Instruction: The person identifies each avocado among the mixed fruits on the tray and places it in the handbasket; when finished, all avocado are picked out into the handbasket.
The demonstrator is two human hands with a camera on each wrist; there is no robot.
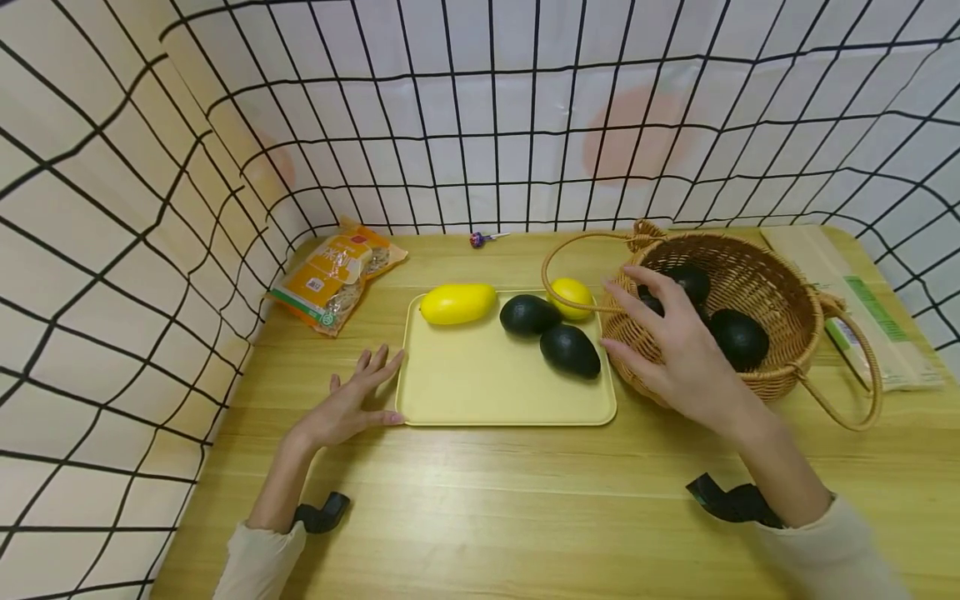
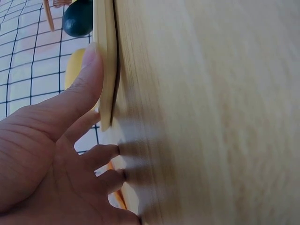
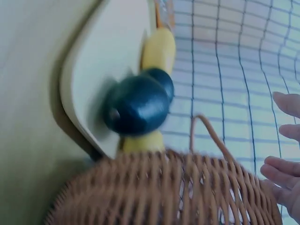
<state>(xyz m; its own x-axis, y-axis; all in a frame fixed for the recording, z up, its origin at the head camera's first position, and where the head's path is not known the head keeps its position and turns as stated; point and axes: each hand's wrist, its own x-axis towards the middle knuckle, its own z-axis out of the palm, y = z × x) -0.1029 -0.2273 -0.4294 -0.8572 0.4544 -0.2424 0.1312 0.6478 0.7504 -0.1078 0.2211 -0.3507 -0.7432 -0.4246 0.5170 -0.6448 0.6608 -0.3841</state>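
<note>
My left hand [image 1: 348, 404] rests at the left end of a pale yellow tray [image 1: 465, 392], fingers spread. In the left wrist view its thumb [image 2: 86, 77] touches the tray's rim. On the tray lie a long yellow fruit, mango-like [image 1: 457, 304], a lemon [image 1: 571, 298] and two dark green avocados [image 1: 572, 350]. Above the left side of a wicker basket [image 1: 780, 283] is my right hand [image 1: 686, 358], fingers apart and nothing seen between them. Dark avocados [image 1: 738, 339] lie inside the basket, partly hidden by that hand.
An orange food packet [image 1: 337, 275] lies at the back left, and a wrapped lollipop [image 1: 480, 240] near the back edge. Behind the basket is a flat pale package [image 1: 855, 308]. One basket handle [image 1: 555, 258] overhangs the tray's right end. Black wire grid [image 1: 495, 133] encloses the table.
</note>
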